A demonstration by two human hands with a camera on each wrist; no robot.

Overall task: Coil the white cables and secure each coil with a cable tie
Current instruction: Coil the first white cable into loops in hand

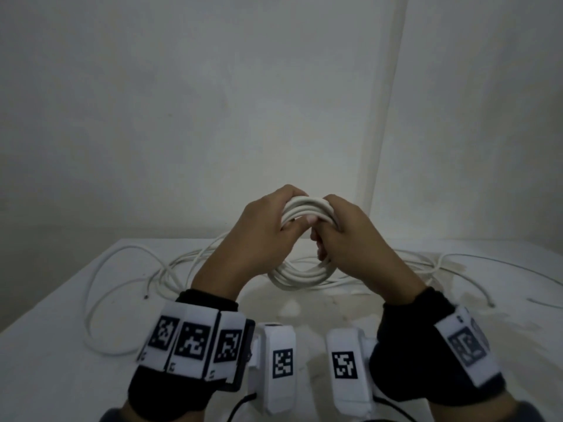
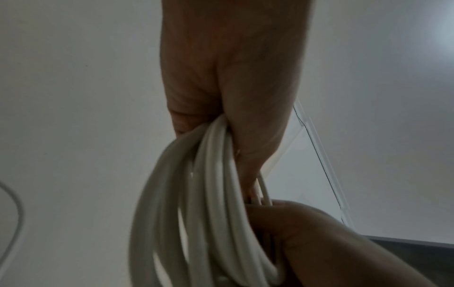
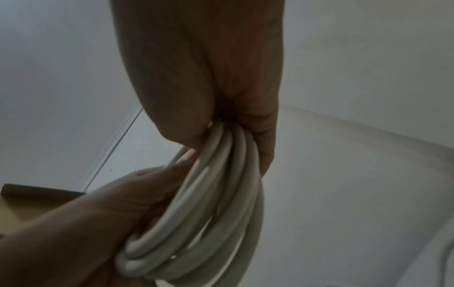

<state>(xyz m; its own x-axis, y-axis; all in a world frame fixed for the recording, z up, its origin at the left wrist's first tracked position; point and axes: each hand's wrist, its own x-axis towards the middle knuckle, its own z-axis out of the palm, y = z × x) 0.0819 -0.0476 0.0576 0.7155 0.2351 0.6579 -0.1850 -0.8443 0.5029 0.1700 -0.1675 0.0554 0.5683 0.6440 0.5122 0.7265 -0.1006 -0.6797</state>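
Head view: left hand (image 1: 268, 220) and right hand (image 1: 344, 229) both curled round top of coil (image 1: 300, 274), held upright above bench (image 1: 61, 330); loose cables (image 1: 100, 287) lie below and either side of fingers. No containers visible.

Left wrist view: fingers wrapped tight round bundled turns; thin strand beside thumb, possibly cable tie, too blurred to tell.

Right wrist view: fingers clamped on same bundle, just beside left fingers. Advice: keep turns pinched flat and together, one hand never letting go, thread tie between two grips.
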